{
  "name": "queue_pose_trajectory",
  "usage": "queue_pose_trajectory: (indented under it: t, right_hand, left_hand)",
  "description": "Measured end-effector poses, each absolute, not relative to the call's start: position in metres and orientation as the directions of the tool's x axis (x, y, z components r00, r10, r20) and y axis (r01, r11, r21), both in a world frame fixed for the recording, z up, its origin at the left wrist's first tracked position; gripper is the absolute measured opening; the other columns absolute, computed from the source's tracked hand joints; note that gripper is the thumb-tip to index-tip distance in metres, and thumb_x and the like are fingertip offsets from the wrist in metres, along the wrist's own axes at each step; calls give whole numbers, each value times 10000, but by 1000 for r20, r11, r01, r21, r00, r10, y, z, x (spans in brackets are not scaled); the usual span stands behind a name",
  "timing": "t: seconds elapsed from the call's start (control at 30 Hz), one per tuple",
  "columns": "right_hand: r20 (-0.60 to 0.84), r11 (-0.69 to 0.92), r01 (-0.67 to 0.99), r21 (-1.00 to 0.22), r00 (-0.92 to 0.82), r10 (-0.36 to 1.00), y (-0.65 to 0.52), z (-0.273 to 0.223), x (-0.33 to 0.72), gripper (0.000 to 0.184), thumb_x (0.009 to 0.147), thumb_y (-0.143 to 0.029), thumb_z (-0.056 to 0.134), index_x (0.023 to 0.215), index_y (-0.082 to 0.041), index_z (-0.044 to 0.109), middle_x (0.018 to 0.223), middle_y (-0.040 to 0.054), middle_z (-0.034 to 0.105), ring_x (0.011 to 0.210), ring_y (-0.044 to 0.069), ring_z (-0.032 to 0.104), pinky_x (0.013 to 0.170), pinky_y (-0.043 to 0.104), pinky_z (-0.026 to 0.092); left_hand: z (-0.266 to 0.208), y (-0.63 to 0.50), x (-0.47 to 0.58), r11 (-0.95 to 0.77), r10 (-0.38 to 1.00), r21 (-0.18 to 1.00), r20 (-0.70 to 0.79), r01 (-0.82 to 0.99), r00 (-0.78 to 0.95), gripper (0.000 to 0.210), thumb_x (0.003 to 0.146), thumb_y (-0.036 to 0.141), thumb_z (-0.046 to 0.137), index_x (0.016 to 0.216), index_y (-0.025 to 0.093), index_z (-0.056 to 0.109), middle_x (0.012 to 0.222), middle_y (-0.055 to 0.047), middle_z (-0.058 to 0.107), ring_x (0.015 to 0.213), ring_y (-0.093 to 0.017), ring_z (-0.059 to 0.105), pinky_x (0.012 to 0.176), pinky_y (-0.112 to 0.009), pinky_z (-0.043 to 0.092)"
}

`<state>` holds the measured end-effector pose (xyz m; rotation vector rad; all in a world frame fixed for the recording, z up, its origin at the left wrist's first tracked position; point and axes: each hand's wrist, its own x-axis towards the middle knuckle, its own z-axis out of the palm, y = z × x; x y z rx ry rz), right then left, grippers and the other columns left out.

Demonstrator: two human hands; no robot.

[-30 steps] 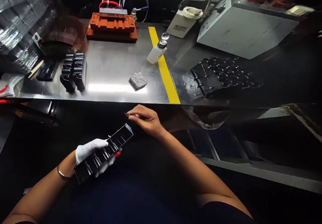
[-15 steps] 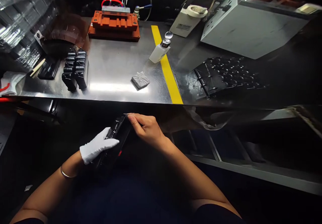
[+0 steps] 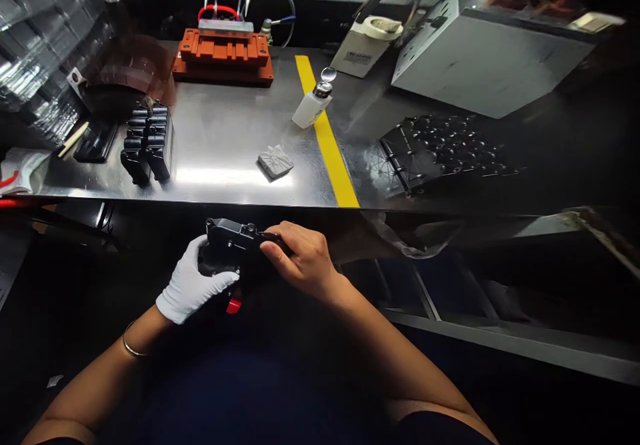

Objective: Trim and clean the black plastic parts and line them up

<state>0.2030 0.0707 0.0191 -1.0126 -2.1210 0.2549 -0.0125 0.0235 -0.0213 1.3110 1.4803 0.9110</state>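
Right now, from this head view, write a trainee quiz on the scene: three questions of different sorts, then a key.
1. True or false: the right hand wears a white glove.

2. Which of these stands nearest the yellow strip?
A) the orange fixture
B) the white bottle
C) the black stacked parts

3. Fill in the color: the left hand grips a ____ part, with a red piece showing below it.

Key:
1. False; it is bare, and the left one is gloved.
2. B
3. black
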Motion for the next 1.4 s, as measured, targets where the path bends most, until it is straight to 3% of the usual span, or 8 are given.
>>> queue_pose_trajectory:
  t: [0.17, 0.3, 0.5, 0.63, 0.87, 1.17, 1.3, 1.4]
  right_hand:
    - [492, 761, 603, -238, -601, 630, 70, 26, 202, 501, 950, -534, 394, 691, -144, 575, 590, 36, 591, 533, 125, 534, 494, 251, 342]
    - [488, 837, 507, -208, -688, 538, 72, 30, 205, 530, 957, -490, 419, 536, -171, 458, 491, -13, 488, 456, 88, 425, 468, 257, 250]
    - [419, 788, 551, -275, -669, 614, 75, 35, 212, 548, 926, -601, 367, 653, -158, 538, 573, 10, 530, 533, 110, 473, 507, 242, 285]
    - [446, 834, 501, -230, -708, 548, 74, 31, 213, 531, 950, -514, 411, 544, -175, 458, 504, -12, 472, 481, 97, 420, 488, 251, 264]
    - [487, 858, 475, -194, -713, 505, 74, 30, 211, 551, 946, -543, 373, 549, -175, 476, 517, -9, 463, 486, 98, 410, 486, 250, 272]
    - [492, 874, 447, -188, -728, 478, 72, 28, 214, 566, 919, -557, 423, 502, -174, 429, 484, -20, 434, 451, 86, 381, 460, 250, 241]
    - [503, 824, 478, -304, -654, 565, 69, 25, 216, 516, 933, -531, 434, 560, -178, 487, 498, -15, 481, 470, 92, 438, 475, 240, 295]
    - [489, 750, 494, -440, -568, 662, 65, 22, 216, 428, 1003, -405, 326, 759, -162, 580, 596, 15, 573, 550, 112, 518, 540, 233, 377]
  left_hand:
    - [-44, 14, -16, -252, 954, 811, 300, 528, -5, 708, 643, 399, 790, 1247, 243, 455, 1102, -57, 660, 932, -216, 674, 800, -358, 558]
    - [-46, 11, -15, -326, 921, 750, 390, 576, 13, 715, 652, 395, 787, 1255, 240, 437, 1083, -56, 666, 880, -203, 688, 734, -322, 572]
    - [-46, 10, -16, -303, 931, 773, 364, 558, 2, 719, 650, 391, 783, 1249, 227, 422, 1082, -68, 662, 905, -219, 682, 770, -354, 564]
    - [-46, 8, -15, -242, 963, 814, 268, 529, 28, 705, 666, 387, 768, 1243, 242, 389, 1107, -78, 649, 932, -225, 674, 807, -368, 546]
    - [-38, 10, -12, -91, 994, 939, 65, 331, 89, 742, 611, 410, 784, 1222, 217, 410, 1111, -90, 638, 1015, -267, 640, 912, -438, 491]
    - [-29, 13, -16, 31, 987, 953, -76, 300, 140, 696, 585, 310, 802, 1180, 183, 462, 1104, -85, 635, 1037, -260, 619, 953, -458, 465]
    - [-22, 15, -15, 155, 986, 970, -162, 186, 24, 515, 643, 320, 780, 1073, 193, 528, 982, -35, 674, 919, -220, 652, 874, -404, 516]
    - [-24, 14, -19, 46, 999, 985, -46, 165, 0, 439, 689, 277, 765, 1077, 211, 570, 999, -30, 673, 913, -205, 656, 854, -376, 526]
